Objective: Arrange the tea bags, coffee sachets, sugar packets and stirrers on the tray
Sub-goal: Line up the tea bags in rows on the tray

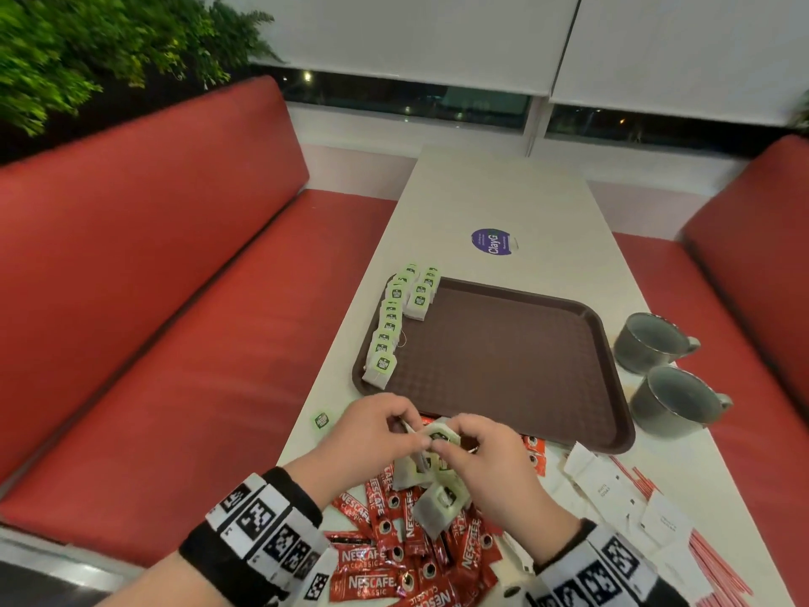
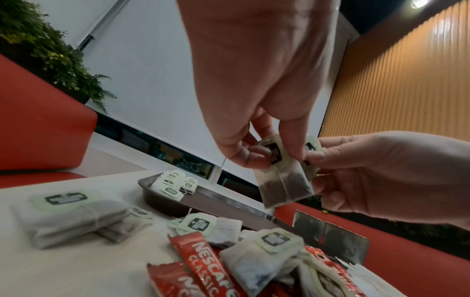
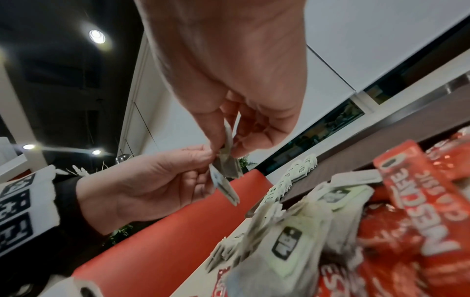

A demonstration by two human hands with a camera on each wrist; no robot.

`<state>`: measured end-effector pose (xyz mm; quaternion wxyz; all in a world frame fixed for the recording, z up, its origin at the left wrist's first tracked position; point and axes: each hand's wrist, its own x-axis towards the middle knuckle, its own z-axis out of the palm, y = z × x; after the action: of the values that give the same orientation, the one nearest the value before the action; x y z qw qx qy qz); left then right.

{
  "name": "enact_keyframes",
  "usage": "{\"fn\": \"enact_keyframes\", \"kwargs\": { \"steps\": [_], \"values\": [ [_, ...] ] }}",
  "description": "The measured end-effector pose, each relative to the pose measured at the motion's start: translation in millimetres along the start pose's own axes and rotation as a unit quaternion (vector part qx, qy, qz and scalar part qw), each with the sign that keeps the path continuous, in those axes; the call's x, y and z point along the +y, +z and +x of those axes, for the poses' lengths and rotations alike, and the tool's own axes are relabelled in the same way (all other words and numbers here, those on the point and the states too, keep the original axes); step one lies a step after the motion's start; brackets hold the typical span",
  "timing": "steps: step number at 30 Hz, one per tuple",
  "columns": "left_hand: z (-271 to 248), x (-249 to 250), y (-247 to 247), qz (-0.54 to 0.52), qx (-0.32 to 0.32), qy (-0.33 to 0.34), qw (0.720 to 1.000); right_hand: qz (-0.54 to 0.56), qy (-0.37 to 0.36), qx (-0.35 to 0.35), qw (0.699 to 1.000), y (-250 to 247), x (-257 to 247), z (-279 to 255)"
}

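Just in front of the brown tray (image 1: 494,365), my left hand (image 1: 411,435) and right hand (image 1: 451,446) meet above the table. Each pinches a tea bag with a pale green tag: the left one's tea bag (image 2: 282,180) hangs down, and the right one's (image 2: 314,148) is pressed close behind it. Rows of tea bags (image 1: 389,330) line the tray's left edge. Below my hands lie loose tea bags (image 1: 442,503) on a heap of red coffee sachets (image 1: 394,558). White sugar packets (image 1: 613,488) and red stirrers (image 1: 709,549) lie to the right.
Two grey mugs (image 1: 652,341) (image 1: 674,400) stand right of the tray. A single green tag (image 1: 321,420) lies near the table's left edge. A purple sticker (image 1: 492,242) is on the table beyond the tray. Red benches (image 1: 175,300) flank the table.
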<state>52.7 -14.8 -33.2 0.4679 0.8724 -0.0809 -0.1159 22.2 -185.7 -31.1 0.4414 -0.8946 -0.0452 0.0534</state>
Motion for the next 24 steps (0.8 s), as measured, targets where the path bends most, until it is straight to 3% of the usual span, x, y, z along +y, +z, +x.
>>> {"fn": "enact_keyframes", "kwargs": {
  "steps": [4, 9, 16, 24],
  "values": [
    [2.5, -12.0, -15.0, -0.068, 0.032, -0.035, 0.997, 0.013, 0.021, -0.005, 1.000, -10.4, -2.4, 38.0],
    [3.0, -39.0, -29.0, -0.084, 0.064, -0.063, 0.992, -0.056, 0.039, 0.009, 0.998, -28.3, 5.1, 129.2],
    [-5.7, -59.7, -38.6, -0.109, 0.134, -0.087, 0.981, -0.125, 0.082, 0.001, 0.989, -1.2, 23.8, 246.4],
    [-13.4, -79.5, -56.3, -0.101, 0.200, -0.089, 0.970, -0.170, 0.143, -0.048, 0.974, 19.6, 37.0, 299.4]
  ]
}}
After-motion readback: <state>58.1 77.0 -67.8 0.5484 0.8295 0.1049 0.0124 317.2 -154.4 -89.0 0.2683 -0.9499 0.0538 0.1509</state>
